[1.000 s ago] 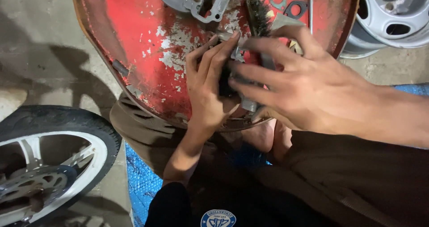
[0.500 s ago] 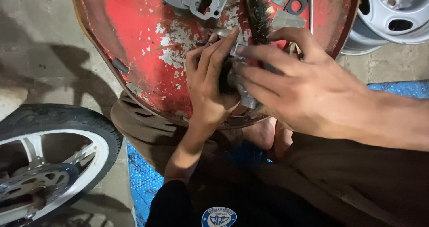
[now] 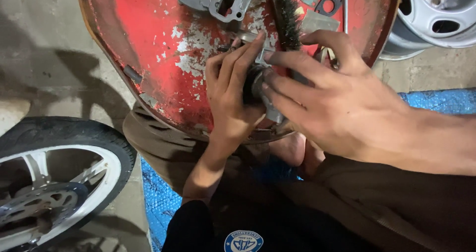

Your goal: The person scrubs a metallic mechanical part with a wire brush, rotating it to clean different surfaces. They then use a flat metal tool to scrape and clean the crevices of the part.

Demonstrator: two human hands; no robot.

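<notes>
since a second ago we've barely shifted: left hand (image 3: 230,96) and right hand (image 3: 337,101) still pinch the small dark metal part (image 3: 255,86) over the chipped red metal pan (image 3: 148,39), so the work carries on.

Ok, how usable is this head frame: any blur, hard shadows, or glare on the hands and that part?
Head view: sharp overall, no evident motion blur on the left hand or right hand. The small metal part between them is dark and largely hidden by fingers. Soft shadows fall on the concrete floor. No strong glare on the red tray.
</notes>
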